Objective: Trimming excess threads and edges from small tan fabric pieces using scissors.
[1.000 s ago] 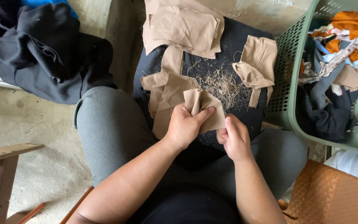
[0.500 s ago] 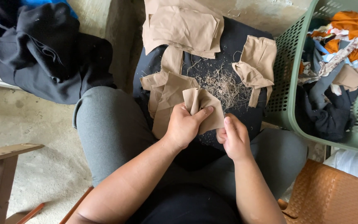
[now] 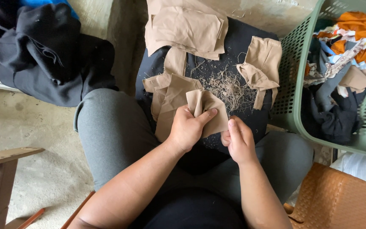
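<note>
My left hand (image 3: 188, 128) grips a small folded piece of tan cloth (image 3: 210, 109) above my lap, thumb pressed on its front. My right hand (image 3: 237, 140) pinches the same piece at its lower right edge, fingers closed. Under it lies a dark cloth (image 3: 242, 42) spread over my knees, with more tan pieces (image 3: 168, 95) to the left of my hands, a stack of tan pieces (image 3: 187, 27) at the far end and a crumpled tan piece (image 3: 261, 63) on the right. A heap of loose threads (image 3: 229, 87) lies in the middle.
A green plastic laundry basket (image 3: 295, 106) with mixed clothes stands at the right. A dark garment pile (image 3: 43, 55) lies on the concrete floor at the left. A wooden piece (image 3: 5, 157) is at the lower left, a brown woven seat (image 3: 339, 199) at the lower right.
</note>
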